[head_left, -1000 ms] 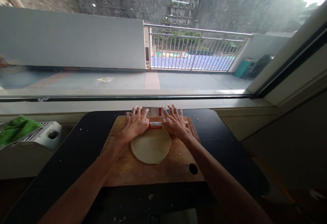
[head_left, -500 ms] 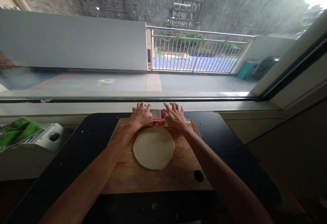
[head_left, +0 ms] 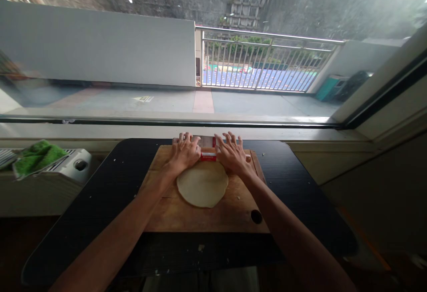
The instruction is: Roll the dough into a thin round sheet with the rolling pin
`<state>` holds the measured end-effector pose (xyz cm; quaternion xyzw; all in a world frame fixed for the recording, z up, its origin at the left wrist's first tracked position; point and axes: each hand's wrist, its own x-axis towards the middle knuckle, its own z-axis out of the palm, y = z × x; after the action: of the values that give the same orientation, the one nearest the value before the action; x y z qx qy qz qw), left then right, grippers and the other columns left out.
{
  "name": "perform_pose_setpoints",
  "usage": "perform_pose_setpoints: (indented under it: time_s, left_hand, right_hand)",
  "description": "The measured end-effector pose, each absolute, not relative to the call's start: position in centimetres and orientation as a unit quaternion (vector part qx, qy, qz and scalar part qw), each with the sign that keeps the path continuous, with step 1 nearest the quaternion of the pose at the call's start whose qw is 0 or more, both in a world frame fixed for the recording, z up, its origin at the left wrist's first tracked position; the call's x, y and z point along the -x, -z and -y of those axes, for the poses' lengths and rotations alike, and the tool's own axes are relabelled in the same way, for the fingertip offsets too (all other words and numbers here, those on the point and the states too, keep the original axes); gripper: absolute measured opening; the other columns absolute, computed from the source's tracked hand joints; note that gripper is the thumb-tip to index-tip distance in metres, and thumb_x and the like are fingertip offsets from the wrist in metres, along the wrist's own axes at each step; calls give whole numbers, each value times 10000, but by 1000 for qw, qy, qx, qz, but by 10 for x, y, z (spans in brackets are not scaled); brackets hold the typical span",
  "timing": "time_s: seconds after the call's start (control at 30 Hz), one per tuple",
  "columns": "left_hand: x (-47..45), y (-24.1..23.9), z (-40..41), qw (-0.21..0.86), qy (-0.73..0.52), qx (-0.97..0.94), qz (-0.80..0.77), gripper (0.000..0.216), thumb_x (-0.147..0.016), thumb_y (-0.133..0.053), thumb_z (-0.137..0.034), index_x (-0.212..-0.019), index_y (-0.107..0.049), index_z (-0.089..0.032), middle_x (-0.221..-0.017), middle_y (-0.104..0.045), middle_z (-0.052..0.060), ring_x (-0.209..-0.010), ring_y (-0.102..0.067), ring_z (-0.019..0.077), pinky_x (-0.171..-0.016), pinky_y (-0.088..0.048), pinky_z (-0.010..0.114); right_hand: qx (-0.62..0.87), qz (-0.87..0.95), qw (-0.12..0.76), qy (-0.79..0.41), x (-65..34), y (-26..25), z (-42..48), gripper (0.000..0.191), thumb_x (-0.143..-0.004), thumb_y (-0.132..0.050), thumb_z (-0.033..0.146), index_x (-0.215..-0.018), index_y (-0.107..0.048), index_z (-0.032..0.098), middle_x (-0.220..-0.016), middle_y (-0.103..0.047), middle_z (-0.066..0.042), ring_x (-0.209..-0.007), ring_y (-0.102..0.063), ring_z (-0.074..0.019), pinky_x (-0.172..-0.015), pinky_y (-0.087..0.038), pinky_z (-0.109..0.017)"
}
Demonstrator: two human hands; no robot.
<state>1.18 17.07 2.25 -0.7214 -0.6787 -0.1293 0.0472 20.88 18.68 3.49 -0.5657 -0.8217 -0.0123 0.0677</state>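
A flat round sheet of dough (head_left: 202, 189) lies on a wooden cutting board (head_left: 207, 214) on a black table (head_left: 96, 203). At the dough's far edge a roller with a red and white label (head_left: 207, 155) lies crosswise. My left hand (head_left: 183, 152) presses flat on its left part, fingers stretched out. On its right part rests my right hand (head_left: 231, 153), fingers spread too. Most of the roller is hidden under both hands.
The board has a round hole (head_left: 256, 216) near its front right corner. Crumbs dot the table. A green cloth (head_left: 38, 155) lies on a white appliance (head_left: 63, 176) to the left. A window sill (head_left: 316, 134) and glass run right behind the table.
Both hands rolled the roller away to the dough's far edge, then drew it back a little over that edge. The camera view shifted slightly.
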Motion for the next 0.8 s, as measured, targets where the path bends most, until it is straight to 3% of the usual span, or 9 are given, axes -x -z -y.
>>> perform_pose_setpoints:
  time_s: [0.23,0.5,0.8]
  left_hand:
    - [-9,-28,-193,38,127,715,687,457,-1025,-454,-267,-1395,-716,-212,-1483,-655,205,-1393,-598,395,-1138,-501,591]
    - [-8,-27,-208,23,117,697,707,487,-1014,-453,-261,-1439,-679,-183,-1501,-649,221,-1362,-627,394,-1119,-526,581]
    - [-14,-28,-184,55,124,703,699,504,-1023,-450,-252,-1474,-661,-181,-1512,-672,216,-1407,-607,394,-1134,-496,572]
  right_hand:
    - [562,825,55,-9,-209,-35,-213,707,-1101,-384,270,-1803,-342,207,-1829,-381,-196,-1721,-274,-384,-1366,-228,-683]
    - [573,816,68,-38,-206,-38,-228,717,-1066,-382,224,-1783,-385,200,-1799,-434,-194,-1668,-376,-390,-1344,-293,-671]
    - [564,823,67,-7,-210,-34,-206,709,-1073,-415,250,-1779,-406,183,-1784,-456,-202,-1683,-342,-378,-1369,-239,-644]
